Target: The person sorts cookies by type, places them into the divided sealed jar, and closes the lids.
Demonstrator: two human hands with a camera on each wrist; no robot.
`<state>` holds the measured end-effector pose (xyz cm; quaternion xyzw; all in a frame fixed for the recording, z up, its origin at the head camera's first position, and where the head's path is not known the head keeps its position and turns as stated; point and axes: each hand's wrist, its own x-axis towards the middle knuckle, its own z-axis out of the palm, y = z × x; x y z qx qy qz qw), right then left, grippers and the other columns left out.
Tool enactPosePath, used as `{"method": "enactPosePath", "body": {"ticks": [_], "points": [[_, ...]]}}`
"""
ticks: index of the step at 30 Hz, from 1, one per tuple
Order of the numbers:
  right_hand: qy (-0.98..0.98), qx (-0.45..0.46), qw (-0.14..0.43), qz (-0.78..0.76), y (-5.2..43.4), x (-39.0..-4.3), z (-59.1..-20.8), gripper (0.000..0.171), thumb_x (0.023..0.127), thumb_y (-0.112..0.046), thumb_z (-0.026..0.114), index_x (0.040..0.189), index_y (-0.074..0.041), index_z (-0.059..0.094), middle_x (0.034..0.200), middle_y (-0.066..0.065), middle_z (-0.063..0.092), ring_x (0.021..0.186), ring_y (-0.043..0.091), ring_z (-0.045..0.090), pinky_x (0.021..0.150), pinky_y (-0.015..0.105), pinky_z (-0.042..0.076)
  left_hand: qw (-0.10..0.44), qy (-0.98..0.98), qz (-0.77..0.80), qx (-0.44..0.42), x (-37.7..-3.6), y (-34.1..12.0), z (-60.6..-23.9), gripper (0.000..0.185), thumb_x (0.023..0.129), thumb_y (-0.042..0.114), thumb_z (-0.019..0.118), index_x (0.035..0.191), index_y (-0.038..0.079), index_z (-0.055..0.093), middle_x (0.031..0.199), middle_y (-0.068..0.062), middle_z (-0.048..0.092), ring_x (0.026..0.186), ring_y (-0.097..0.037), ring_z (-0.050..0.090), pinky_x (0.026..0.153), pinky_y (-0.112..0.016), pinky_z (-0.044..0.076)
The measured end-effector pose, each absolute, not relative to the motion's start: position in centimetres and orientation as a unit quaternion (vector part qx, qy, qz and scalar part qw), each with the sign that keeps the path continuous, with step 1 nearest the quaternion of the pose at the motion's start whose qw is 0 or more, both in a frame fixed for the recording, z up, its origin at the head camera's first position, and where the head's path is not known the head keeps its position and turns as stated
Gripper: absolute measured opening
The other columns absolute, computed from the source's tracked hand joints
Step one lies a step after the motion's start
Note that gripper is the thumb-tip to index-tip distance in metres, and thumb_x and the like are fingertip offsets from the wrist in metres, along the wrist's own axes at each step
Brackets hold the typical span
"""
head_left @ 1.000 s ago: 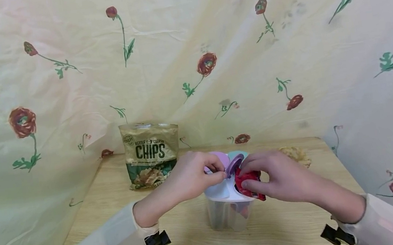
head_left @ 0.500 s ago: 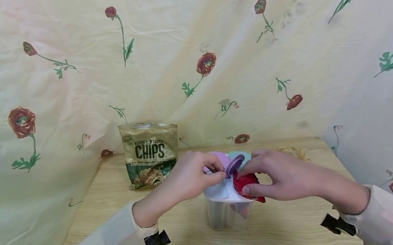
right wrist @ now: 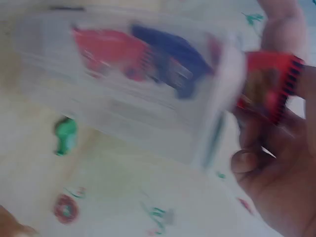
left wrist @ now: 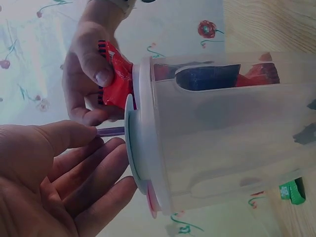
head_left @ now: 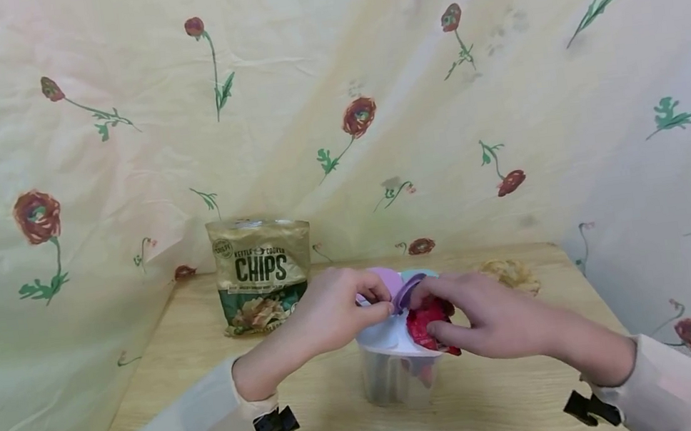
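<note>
A clear plastic container (head_left: 397, 376) with a white top and coloured flip lids stands on the table. My left hand (head_left: 339, 310) pinches the raised purple lid (head_left: 408, 294) between thumb and finger. In my right hand (head_left: 493, 314) is a red snack packet (head_left: 424, 329), gripped at its outer end while its other end sits in the uncovered opening. The left wrist view shows this packet (left wrist: 118, 76) partly out, its striped edge by the right thumb. Through the clear wall, a dark blue packet (left wrist: 210, 77) and a red packet (left wrist: 259, 74) show inside.
A gold and green chips bag (head_left: 262, 272) stands upright at the back left. Behind my right hand lies a crumpled yellowish thing (head_left: 511, 276). A small green object (right wrist: 65, 136) appears in the right wrist view. Flower-printed cloth (head_left: 282, 122) hangs behind the table.
My right hand has shifted slightly left with the red packet, its fingers now closer to the purple lid. The left hand keeps its pinch on the lid. The head view has turned slightly.
</note>
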<state>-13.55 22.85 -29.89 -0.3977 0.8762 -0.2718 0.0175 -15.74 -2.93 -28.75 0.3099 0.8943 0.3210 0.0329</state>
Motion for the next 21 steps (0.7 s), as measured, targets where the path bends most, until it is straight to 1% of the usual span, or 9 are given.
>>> {"method": "enactPosePath", "body": {"ticks": [2,4,6,8,11,14,17,21], "points": [[0.869,-0.385,-0.009,-0.310,22.9,-13.5,-30.4,0.022,0.095,-0.010,0.071,0.105,-0.028,0.063,0.091,-0.016,0.063,0.072,0.004,0.056,0.061,0.023,0.050,0.030,0.894,0.320,0.311,-15.8,-2.9,-28.9,0.005,0.093,0.026,0.075,0.088,0.025,0.077,0.089,0.011,0.075,0.090,-0.007,0.070,0.079,-0.028,0.055],[0.866,-0.368,-0.035,-0.336,23.0,-13.4,-30.7,0.026,0.090,-0.006,0.075,0.101,-0.029,0.067,0.093,-0.014,0.064,0.072,0.005,0.056,0.059,0.023,0.049,0.026,0.894,0.320,0.313,-15.8,-2.9,-29.0,0.005,0.093,0.026,0.075,0.089,0.025,0.076,0.089,0.012,0.075,0.090,-0.006,0.069,0.079,-0.027,0.055],[0.863,-0.365,-0.055,-0.344,23.2,-13.4,-30.7,0.027,0.088,-0.004,0.077,0.101,-0.028,0.072,0.096,-0.013,0.065,0.073,0.005,0.057,0.058,0.024,0.050,0.022,0.894,0.317,0.315,-15.8,-2.9,-29.0,0.005,0.093,0.027,0.075,0.089,0.025,0.076,0.089,0.012,0.075,0.090,-0.006,0.069,0.078,-0.027,0.055],[0.866,-0.367,-0.062,-0.334,23.4,-13.4,-30.7,0.026,0.090,-0.006,0.076,0.102,-0.028,0.075,0.096,-0.013,0.066,0.073,0.004,0.056,0.058,0.022,0.049,0.023,0.894,0.316,0.317,-15.9,-2.7,-29.0,0.006,0.093,0.027,0.075,0.088,0.025,0.076,0.090,0.012,0.074,0.090,-0.006,0.069,0.078,-0.027,0.055],[0.868,-0.390,-0.057,-0.301,23.3,-13.6,-30.5,0.022,0.094,-0.009,0.072,0.105,-0.027,0.077,0.095,-0.015,0.066,0.075,0.001,0.056,0.061,0.021,0.050,0.027,0.895,0.316,0.313,-15.9,-2.7,-28.9,0.006,0.093,0.027,0.075,0.088,0.025,0.076,0.090,0.012,0.074,0.090,-0.006,0.069,0.078,-0.027,0.055],[0.874,-0.394,-0.041,-0.282,23.0,-13.9,-30.5,0.022,0.096,-0.010,0.070,0.104,-0.028,0.079,0.096,-0.016,0.063,0.080,0.001,0.056,0.067,0.021,0.051,0.028,0.895,0.318,0.312,-15.9,-2.7,-28.9,0.005,0.093,0.027,0.075,0.088,0.025,0.076,0.090,0.011,0.075,0.090,-0.007,0.069,0.077,-0.027,0.055],[0.880,-0.375,-0.014,-0.291,22.8,-14.2,-30.6,0.021,0.095,-0.010,0.071,0.102,-0.028,0.080,0.094,-0.015,0.060,0.080,0.002,0.055,0.066,0.022,0.050,0.026,0.894,0.320,0.313,-15.9,-2.7,-28.9,0.005,0.094,0.027,0.075,0.089,0.025,0.076,0.090,0.011,0.075,0.090,-0.006,0.070,0.077,-0.026,0.055],[0.890,-0.343,0.002,-0.300,22.4,-14.4,-30.9,0.020,0.093,-0.011,0.074,0.102,-0.028,0.078,0.093,-0.017,0.065,0.077,0.003,0.057,0.064,0.023,0.051,0.023,0.894,0.318,0.315,-15.9,-2.8,-29.1,0.005,0.094,0.027,0.075,0.089,0.025,0.076,0.090,0.012,0.075,0.090,-0.006,0.070,0.077,-0.026,0.055]]}}
